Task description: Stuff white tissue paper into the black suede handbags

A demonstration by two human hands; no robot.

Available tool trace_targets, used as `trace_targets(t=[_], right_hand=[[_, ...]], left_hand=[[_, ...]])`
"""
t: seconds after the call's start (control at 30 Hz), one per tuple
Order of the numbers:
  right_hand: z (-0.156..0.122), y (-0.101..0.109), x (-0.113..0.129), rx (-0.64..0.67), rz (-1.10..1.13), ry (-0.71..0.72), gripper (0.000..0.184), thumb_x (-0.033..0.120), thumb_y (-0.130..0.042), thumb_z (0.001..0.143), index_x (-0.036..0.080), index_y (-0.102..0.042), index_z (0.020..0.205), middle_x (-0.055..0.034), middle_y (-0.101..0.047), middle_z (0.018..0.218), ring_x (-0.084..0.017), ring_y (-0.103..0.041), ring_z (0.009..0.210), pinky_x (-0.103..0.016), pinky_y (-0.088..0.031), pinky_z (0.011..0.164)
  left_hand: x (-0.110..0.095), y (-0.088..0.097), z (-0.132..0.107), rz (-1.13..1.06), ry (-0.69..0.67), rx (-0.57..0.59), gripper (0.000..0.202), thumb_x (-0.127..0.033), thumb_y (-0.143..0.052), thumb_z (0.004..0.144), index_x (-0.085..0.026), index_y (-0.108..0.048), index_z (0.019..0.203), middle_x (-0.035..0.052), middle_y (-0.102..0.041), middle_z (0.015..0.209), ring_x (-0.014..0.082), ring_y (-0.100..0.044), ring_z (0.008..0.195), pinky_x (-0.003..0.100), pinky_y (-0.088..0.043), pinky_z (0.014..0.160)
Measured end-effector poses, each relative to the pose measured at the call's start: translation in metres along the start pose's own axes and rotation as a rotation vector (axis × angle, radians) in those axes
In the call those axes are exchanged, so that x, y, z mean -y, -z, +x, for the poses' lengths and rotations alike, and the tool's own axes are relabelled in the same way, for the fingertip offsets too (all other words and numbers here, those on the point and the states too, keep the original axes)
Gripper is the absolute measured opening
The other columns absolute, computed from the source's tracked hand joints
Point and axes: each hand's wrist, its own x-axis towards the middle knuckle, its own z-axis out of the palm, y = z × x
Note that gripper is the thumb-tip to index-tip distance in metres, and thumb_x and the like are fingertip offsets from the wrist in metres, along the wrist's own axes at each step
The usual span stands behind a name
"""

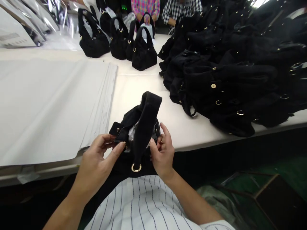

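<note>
Black handbag [144, 131] held by its mouth, counter's [134, 86] 6 o'clock edge.
Left hand [102, 159] pinches the rim at 9 o'clock, thumb and fingers nearly together, by a studded tab [115, 128]; right hand [163, 151], half-curled, grips at 3. Pale filling [131, 133] inside. Step looks like arranging the opening; next move likely calls for drawing both sides together. Bag pile [216, 80] at 2 o'clock.

black handbag [145, 127]: matt cloth | handbag's ring [136, 170]: glossy gold-toned metal | paper stack [52, 105] left of handbag: smooth, matt | bag pile [230, 76] right of handbag: matt cloth | plastic wrapping [62, 43] beyond handbag: glossy
</note>
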Motion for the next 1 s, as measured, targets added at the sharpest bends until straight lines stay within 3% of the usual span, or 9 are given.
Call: trace_targets(t=[0.07,0.17,0.27,0.33,0.43,0.5,0.7,0.9,1.0], right_hand=[[-0.014,0.003,0.002,0.02,-0.04,0.094,0.061,0.022,-0.058,0.091,0.026,-0.035,0.147,0.0067,-0.04,0.07,-0.009,-0.042,0.054,-0.022,-0.045,0.052],[-0.012,0.014,0.01,0.054,-0.249,0.382,0.05,0.016,-0.065,0.089,0.024,-0.05,0.135,0.0054,-0.046,0.069,-0.01,-0.046,0.057,-0.023,-0.047,0.054],[0.02,0.025,0.028,0.085,-0.471,0.739,0.029,0.008,-0.066,0.087,0.02,-0.066,0.114,-0.0035,-0.062,0.084,-0.015,-0.057,0.077,-0.028,-0.052,0.067],[0.048,0.026,0.044,0.297,-0.567,0.885,0.018,0.008,-0.061,0.09,0.018,-0.069,0.102,-0.0075,-0.067,0.097,-0.018,-0.059,0.092,-0.03,-0.054,0.077],[0.084,0.014,0.066,0.75,-0.76,0.924,0.014,0.013,-0.057,0.094,0.016,-0.069,0.088,-0.0055,-0.068,0.093,-0.016,-0.062,0.086,-0.026,-0.051,0.069],[0.095,0.0,0.076,0.899,-0.936,0.899,0.015,0.008,-0.057,0.091,0.016,-0.068,0.085,-0.0032,-0.066,0.085,-0.013,-0.059,0.071,-0.025,-0.042,0.054],[0.088,-0.036,0.077,0.992,-1.227,0.919,0.018,0.003,-0.049,0.089,0.014,-0.062,0.09,-0.0032,-0.061,0.076,-0.014,-0.054,0.06,-0.028,-0.026,0.042],[0.099,-0.042,0.065,0.957,-1.065,1.325,0.029,0.001,-0.034,0.096,0.012,-0.061,0.097,-0.0066,-0.064,0.085,-0.018,-0.06,0.077,-0.033,-0.048,0.065],[0.111,-0.043,0.063,1.093,-0.836,1.286,0.024,0.006,-0.037,0.098,0.007,-0.059,0.109,-0.011,-0.067,0.099,-0.019,-0.062,0.089,-0.034,-0.051,0.08]], left_hand=[[0.005,0.0,-0.005,0.163,-0.002,-0.056,0.051,-0.063,-0.068,0.074,-0.026,-0.056,0.107,0.0007,-0.067,0.094,0.0221,-0.065,0.088,0.034,-0.053,0.077],[0.003,-0.002,-0.006,0.344,0.025,-0.168,0.046,-0.065,-0.061,0.077,-0.026,-0.052,0.101,-0.0025,-0.063,0.076,0.0203,-0.062,0.069,0.033,-0.047,0.064],[-0.007,-0.002,-0.005,0.457,0.052,-0.154,0.037,-0.06,-0.054,0.083,-0.026,-0.048,0.098,-0.0066,-0.056,0.059,0.0184,-0.057,0.054,0.03,-0.04,0.056],[-0.012,0.0,-0.004,0.486,0.048,-0.092,0.034,-0.057,-0.051,0.085,-0.027,-0.047,0.1,-0.0079,-0.054,0.054,0.0184,-0.056,0.051,0.029,-0.037,0.054],[-0.013,0.002,-0.003,0.462,0.026,-0.058,0.03,-0.053,-0.051,0.085,-0.028,-0.046,0.101,-0.0083,-0.054,0.055,0.018,-0.056,0.051,0.028,-0.035,0.051],[-0.011,0.002,-0.002,0.422,0.026,-0.078,0.026,-0.048,-0.052,0.086,-0.028,-0.047,0.102,-0.0088,-0.053,0.054,0.0169,-0.055,0.05,0.027,-0.035,0.051],[0.004,0.006,-0.002,0.117,0.078,-0.119,0.025,-0.044,-0.055,0.086,-0.031,-0.05,0.106,-0.0108,-0.048,0.054,0.0133,-0.05,0.049,0.024,-0.039,0.051],[0.006,0.007,0.001,0.083,0.01,-0.117,0.021,-0.04,-0.052,0.088,-0.029,-0.051,0.106,-0.0103,-0.046,0.055,0.0115,-0.046,0.048,0.023,-0.038,0.051],[0.008,0.008,0.007,0.082,-0.033,-0.139,0.021,-0.04,-0.052,0.089,-0.028,-0.052,0.106,-0.0096,-0.046,0.056,0.0108,-0.044,0.048,0.023,-0.037,0.052]])
